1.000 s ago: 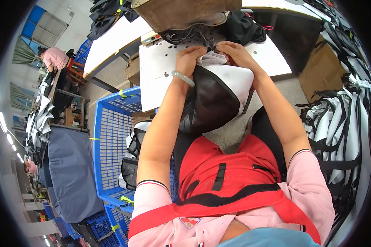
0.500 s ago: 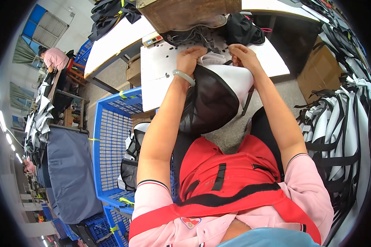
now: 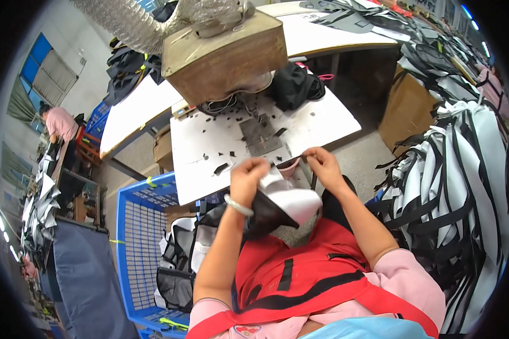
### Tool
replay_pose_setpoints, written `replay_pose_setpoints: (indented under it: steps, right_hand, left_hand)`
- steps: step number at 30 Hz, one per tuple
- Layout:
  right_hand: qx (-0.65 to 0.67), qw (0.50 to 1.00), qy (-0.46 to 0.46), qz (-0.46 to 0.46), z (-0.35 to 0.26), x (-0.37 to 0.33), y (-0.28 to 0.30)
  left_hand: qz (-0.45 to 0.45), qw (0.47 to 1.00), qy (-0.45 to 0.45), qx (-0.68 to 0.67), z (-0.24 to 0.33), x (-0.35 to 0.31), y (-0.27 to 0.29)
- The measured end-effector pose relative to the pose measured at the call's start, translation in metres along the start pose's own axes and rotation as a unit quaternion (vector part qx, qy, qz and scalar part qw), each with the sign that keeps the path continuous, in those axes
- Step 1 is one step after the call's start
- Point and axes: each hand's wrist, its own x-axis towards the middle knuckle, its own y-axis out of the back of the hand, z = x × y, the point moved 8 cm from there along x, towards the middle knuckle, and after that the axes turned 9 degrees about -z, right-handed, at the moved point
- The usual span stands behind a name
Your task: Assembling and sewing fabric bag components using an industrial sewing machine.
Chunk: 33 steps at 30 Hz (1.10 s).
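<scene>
A black-and-white fabric piece [image 3: 295,204] hangs in front of the table's near edge, over my lap. My left hand [image 3: 247,179] is closed on its upper edge, with a pale bracelet on the wrist. To the right of it my right hand [image 3: 326,169] is pinched at the table edge. A narrow dark strip shows just below those fingers; what exactly they hold I cannot make out. Beyond both hands a metal plate [image 3: 261,135] is set in the white tabletop [image 3: 201,183], under a brown metal machine housing [image 3: 226,59].
Small black scraps [image 3: 221,169] are scattered over the tabletop, with bundled black fabric [image 3: 296,86] at its right. A blue crate [image 3: 129,254] of fabric pieces stands at my left. Fabric pieces with black straps [image 3: 435,186] hang at my right. A person [image 3: 62,124] works far left.
Both hands have come back toward me with the fabric piece, away from the machine. The metal plate is now uncovered. The view has shifted, showing more of the housing and its silver duct.
</scene>
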Motion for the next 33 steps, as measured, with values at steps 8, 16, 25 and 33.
replay_pose_setpoints:
  steps: [8,16,25,33]
  right_hand:
    - [-0.119,0.973,-0.026,-0.195,-0.017,-0.040,-0.049]
    - [-0.248,0.919,-0.044,-0.303,-0.052,-0.098,-0.081]
    - [-0.144,0.923,-0.106,-0.339,-0.022,-0.120,-0.074]
    - [-0.029,0.934,-0.153,-0.321,-0.020,-0.107,-0.059]
  left_hand:
    - [-0.028,0.995,-0.083,0.046,0.014,-0.041,-0.048]
    - [0.059,0.990,-0.122,0.049,0.031,-0.053,-0.025]
    - [0.024,0.996,-0.090,0.008,-0.014,-0.074,-0.003]
    - [0.189,0.925,-0.042,0.327,-0.097,-0.141,0.145]
